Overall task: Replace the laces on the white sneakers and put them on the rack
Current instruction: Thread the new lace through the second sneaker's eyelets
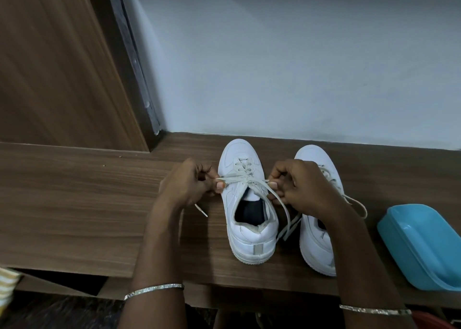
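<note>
Two white sneakers stand side by side on the wooden shelf top point(74, 204), toes toward the wall. The left sneaker point(249, 234) has a pale lace point(240, 171) threaded through its eyelets. My left hand point(189, 184) pinches one end of that lace on the sneaker's left side. My right hand point(301, 189) pinches the other end on its right side, and the loose lace trails down between the shoes. The right sneaker point(315, 244) is partly hidden behind my right hand and forearm, with its own lace looping out to the right.
A blue plastic tub point(424, 249) lies at the right edge of the shelf top. A wooden panel point(55, 66) rises at the left and a pale wall point(299, 66) stands behind the shoes. The shelf's front edge runs just below the sneakers' heels.
</note>
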A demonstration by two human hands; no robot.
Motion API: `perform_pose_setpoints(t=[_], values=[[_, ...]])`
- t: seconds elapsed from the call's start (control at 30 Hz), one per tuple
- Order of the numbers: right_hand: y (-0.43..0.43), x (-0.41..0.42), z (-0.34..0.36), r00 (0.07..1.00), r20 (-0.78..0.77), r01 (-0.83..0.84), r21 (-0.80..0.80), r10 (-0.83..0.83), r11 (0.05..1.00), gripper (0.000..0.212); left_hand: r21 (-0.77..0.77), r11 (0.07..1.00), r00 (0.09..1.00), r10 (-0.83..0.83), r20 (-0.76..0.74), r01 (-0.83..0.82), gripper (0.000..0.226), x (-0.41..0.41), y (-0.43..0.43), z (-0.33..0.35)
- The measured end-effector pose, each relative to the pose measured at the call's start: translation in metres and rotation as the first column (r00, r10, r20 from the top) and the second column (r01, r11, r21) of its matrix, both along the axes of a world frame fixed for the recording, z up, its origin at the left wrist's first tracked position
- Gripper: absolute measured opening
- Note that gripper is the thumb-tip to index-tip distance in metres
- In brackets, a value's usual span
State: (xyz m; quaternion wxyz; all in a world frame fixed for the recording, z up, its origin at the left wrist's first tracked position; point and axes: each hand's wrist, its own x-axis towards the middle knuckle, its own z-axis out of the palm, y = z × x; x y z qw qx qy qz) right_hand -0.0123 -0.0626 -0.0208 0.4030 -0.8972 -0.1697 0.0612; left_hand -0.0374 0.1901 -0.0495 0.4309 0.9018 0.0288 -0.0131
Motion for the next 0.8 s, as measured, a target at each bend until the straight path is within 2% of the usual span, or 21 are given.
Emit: perform_pose_setpoints(t=[0.17,0.37,0.43,0.53,0.63,0.73,0.8], values=[[-0.002,-0.001,-0.002,0.999,0.048,-0.007,-0.038,0.009,0.999,0.023,-0.022,1.000,1.000,-0.003,-0.016,0.003,0.011,0.001,-0.002,-0.002],[-0.003,0.000,-0.006,0.994,-0.100,0.051,0.163,-0.035,0.985,0.009,-0.239,0.969,0.996,-0.078,-0.047,0.064,0.007,-0.005,-0.003,-0.003],[-0.004,-0.002,-0.009,0.993,-0.111,0.058,0.198,-0.037,0.978,0.008,-0.254,0.964,0.995,-0.092,-0.035,0.080,0.007,-0.007,-0.006,-0.003],[-0.006,-0.006,-0.010,0.997,-0.055,0.072,0.224,-0.061,0.972,0.009,-0.200,0.979,0.999,-0.045,0.019,0.048,0.016,-0.006,-0.012,-0.002],[-0.009,-0.016,-0.007,0.988,0.016,0.146,0.242,-0.155,0.959,0.012,-0.059,0.994,0.980,0.100,0.173,-0.091,0.015,-0.014,-0.023,0.007],[-0.016,-0.030,-0.006,0.967,0.107,0.205,0.219,-0.233,0.954,0.015,-0.074,0.990,0.936,0.138,0.323,-0.120,0.008,-0.029,-0.037,0.013],[-0.025,-0.043,-0.005,0.952,0.150,0.233,0.201,-0.265,0.951,0.014,-0.086,0.992,0.929,0.121,0.350,-0.097,0.004,-0.043,-0.048,0.017]])
